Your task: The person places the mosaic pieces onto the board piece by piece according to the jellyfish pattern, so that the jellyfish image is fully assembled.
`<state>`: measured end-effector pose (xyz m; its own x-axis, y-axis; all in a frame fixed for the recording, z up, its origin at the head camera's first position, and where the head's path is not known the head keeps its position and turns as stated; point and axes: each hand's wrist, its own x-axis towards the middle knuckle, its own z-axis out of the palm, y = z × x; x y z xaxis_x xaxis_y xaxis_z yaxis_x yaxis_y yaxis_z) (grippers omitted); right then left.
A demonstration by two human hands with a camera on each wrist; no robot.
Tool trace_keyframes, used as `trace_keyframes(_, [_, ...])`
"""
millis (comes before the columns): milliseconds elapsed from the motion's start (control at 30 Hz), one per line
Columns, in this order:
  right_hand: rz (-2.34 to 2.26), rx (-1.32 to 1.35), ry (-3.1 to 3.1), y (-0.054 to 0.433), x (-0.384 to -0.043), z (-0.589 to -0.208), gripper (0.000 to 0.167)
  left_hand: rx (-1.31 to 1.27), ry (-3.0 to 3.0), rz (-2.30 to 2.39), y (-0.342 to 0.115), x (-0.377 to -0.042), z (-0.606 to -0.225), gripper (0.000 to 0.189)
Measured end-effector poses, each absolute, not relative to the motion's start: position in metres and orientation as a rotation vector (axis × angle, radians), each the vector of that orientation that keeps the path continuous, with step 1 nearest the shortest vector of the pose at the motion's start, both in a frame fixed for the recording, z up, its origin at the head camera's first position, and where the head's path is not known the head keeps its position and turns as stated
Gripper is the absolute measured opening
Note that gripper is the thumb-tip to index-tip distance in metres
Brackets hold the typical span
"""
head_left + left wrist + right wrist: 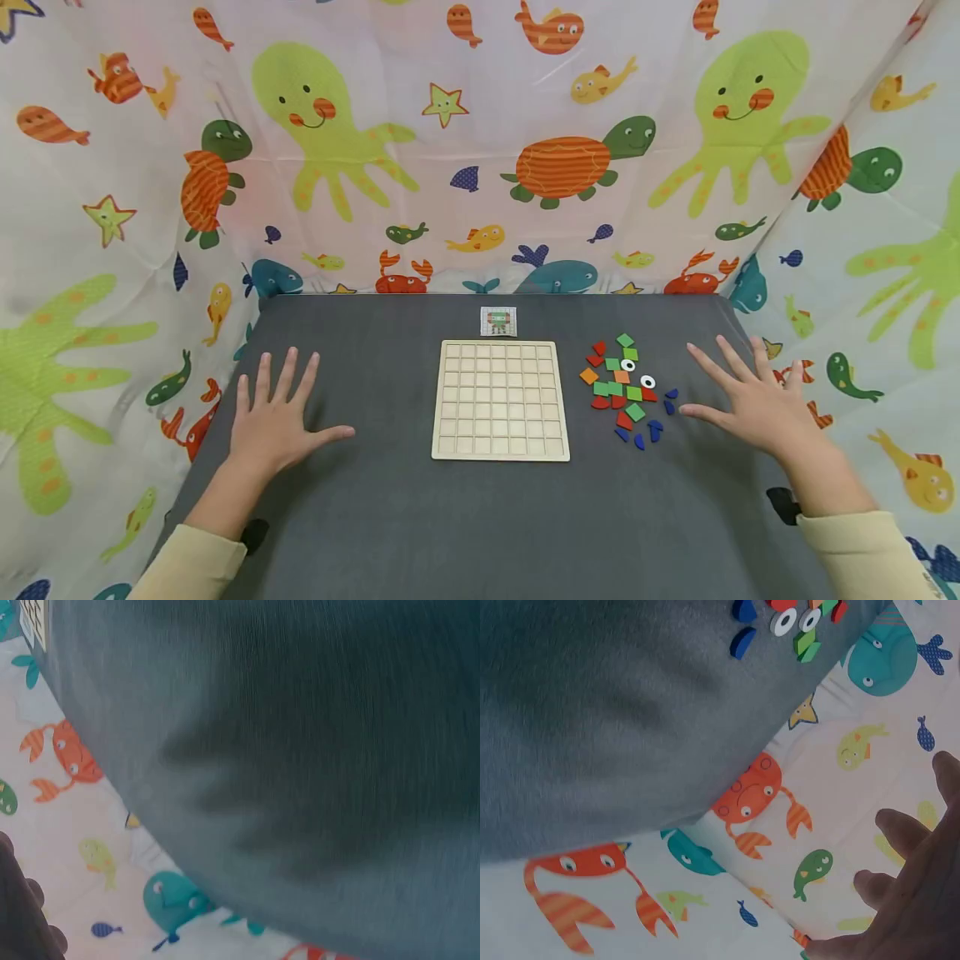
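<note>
In the head view my left hand (272, 429) hovers over the left of the grey table, fingers spread and holding nothing. My right hand (765, 408) is likewise spread over the right side, beside the loose pieces. Between the hands lies a square wooden grid board (500, 400) with bare cells. Right of it are scattered small flat pieces: green squares (601, 389), red pieces (625, 421), orange squares (588, 376), white rings (647, 382) and blue pieces (656, 426). The right wrist view shows my right fingers (904, 832) and some pieces; the left one shows only fingertips (35, 892) at its edge.
A small printed picture card (498, 322) lies just behind the board. The grey table (495, 525) ends at a curtain (480, 225) printed with sea animals, which hangs behind it and along both sides.
</note>
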<state>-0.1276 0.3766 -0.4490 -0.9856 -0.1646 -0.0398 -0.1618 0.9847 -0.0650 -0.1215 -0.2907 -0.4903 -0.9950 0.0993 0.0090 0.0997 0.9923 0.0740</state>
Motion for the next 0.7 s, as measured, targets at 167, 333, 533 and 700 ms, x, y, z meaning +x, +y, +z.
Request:
trace_keyframes(167, [-0.201,-0.293,3.085,0.373,-0.134,-0.457,0.095,-0.167,-3.116,-0.198,-0.277,-0.12,-0.507,0.13])
trace_keyframes(333, [-0.252,-0.356,3.106,0.37,-0.139,-0.472,0.072,-0.203,-3.082,-0.36,-0.257,-0.117,-0.522,0.132])
trace_keyframes(533, [-0.453,-0.335,3.047,0.359,-0.15,-0.494,0.047,-0.222,-3.015,-0.547,-0.23,-0.12,-0.537,0.131])
trace_keyframes(700, [-0.599,-0.316,3.008,0.358,-0.158,-0.511,0.037,-0.253,-2.995,-0.578,-0.205,-0.123,-0.549,0.128])
